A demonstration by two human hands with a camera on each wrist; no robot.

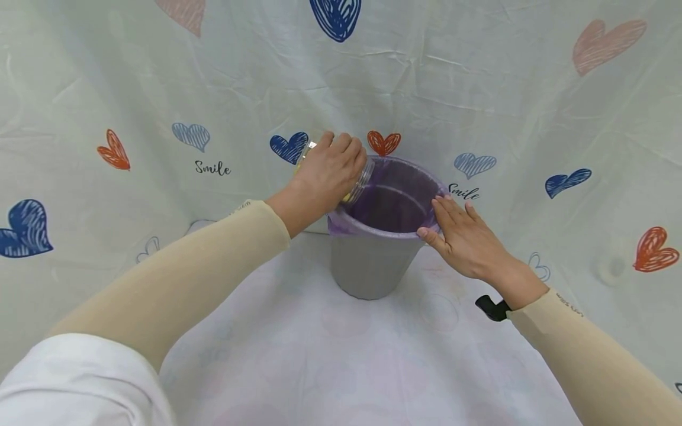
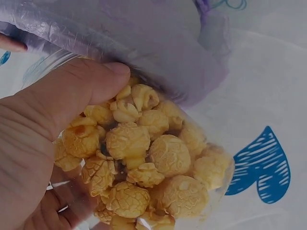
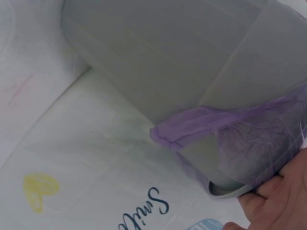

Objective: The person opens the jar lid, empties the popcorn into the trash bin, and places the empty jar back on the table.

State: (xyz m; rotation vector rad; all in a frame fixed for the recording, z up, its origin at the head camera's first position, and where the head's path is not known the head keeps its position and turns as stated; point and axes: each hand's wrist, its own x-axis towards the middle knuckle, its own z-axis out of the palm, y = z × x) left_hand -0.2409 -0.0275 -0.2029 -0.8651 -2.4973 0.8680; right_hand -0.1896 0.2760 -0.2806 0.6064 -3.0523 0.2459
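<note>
Clear plastic jar [image 1: 366,176] of golden popcorn [image 2: 170,155], tilted, gripped by left hand [image 1: 330,173] at left rim of round grey bin [image 1: 370,269], purple plastic liner [image 1: 396,204]; right hand [image 1: 469,239] straight-fingered, touching right rim (slack grip could scatter pieces).

L fingers [image 1: 344,144] curled, R fingers [image 1: 452,208] approx. straight w/ thumb [image 1: 434,238] apart

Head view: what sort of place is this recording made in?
Likely a small staged recording corner indoors, though the room beyond is hidden: a heart-printed white sheet hangs as a backdrop, a pale cloth covers the surface, and a purple-lined gray bin stands on it.
</note>
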